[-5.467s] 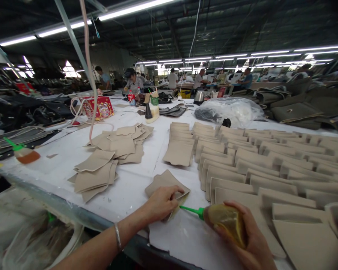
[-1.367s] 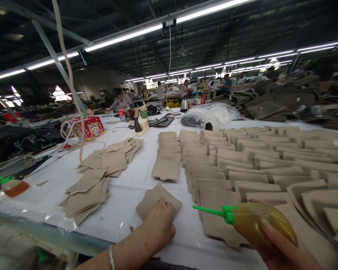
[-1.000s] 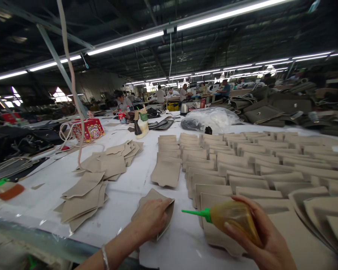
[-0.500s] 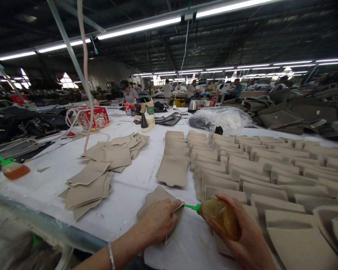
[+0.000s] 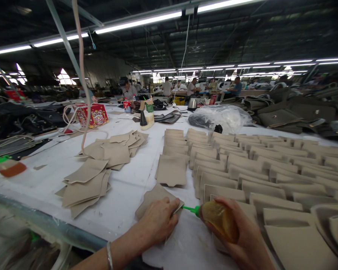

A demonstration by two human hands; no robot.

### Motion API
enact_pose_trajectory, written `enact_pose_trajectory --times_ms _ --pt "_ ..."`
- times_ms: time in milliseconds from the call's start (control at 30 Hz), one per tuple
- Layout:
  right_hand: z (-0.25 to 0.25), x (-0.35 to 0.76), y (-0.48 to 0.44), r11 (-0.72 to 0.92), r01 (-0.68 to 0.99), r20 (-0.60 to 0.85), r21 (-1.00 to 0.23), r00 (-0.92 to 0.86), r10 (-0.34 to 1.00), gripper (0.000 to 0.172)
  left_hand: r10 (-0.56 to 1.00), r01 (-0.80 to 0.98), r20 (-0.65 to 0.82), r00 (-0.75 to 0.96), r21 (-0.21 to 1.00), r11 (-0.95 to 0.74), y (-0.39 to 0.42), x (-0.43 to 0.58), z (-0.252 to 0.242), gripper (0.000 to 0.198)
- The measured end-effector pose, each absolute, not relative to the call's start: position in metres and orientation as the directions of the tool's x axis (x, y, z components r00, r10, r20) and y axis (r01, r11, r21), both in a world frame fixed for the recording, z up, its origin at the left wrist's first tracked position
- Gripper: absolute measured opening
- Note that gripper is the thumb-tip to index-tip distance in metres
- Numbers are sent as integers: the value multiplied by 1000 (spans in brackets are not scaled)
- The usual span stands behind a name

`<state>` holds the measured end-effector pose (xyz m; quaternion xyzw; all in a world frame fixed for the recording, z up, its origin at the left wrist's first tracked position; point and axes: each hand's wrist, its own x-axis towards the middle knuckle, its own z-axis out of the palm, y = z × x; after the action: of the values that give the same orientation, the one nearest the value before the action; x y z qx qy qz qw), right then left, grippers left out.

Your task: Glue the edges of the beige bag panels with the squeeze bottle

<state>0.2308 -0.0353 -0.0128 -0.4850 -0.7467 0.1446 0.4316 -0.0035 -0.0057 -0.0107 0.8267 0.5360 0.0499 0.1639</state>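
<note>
Right grip (image 5: 236, 236) around glue bottle (image 5: 218, 219) (green nozzle), left hand (image 5: 159, 221) pressing beige piece (image 5: 152, 195)

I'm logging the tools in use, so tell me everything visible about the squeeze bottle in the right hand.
The squeeze bottle is soft-looking translucent plastic, amber-yellow from the liquid inside, with a green cap drawn into a thin nozzle. It lies almost level, nozzle pointing left. The right hand wraps it from behind, fingers over the top, low above the white table. The tip reaches the edge of the tan piece under the left hand; contact is unclear.
</note>
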Motion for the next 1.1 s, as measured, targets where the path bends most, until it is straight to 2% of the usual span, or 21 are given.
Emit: enact_pose_trajectory --times_ms 133,333,567,833,967,1100 --pt "-18 235 -33 432 588 464 -684 -106 879 36 898 874 -105 428 303 -381 -6 -3 -8 41" --pt "-18 234 -35 470 556 488 -685 -128 863 33 896 884 -143 420 287 -369 -8 -3 -3 41" --pt "-15 231 -37 445 534 488 -718 -68 870 31 897 882 -139 419 298 -366 -9 -4 -4 45" --pt "-15 229 -45 310 417 322 -854 -44 946 38 899 872 -130 419 335 -358 -14 -8 -4 48" --pt "-16 229 -47 293 429 323 -855 -1 946 38 898 868 -133 418 350 -352 -15 -10 -5 49" --pt "-18 226 -52 287 358 297 -889 -29 954 40 901 862 -116 417 366 -352 -16 -12 -9 49"
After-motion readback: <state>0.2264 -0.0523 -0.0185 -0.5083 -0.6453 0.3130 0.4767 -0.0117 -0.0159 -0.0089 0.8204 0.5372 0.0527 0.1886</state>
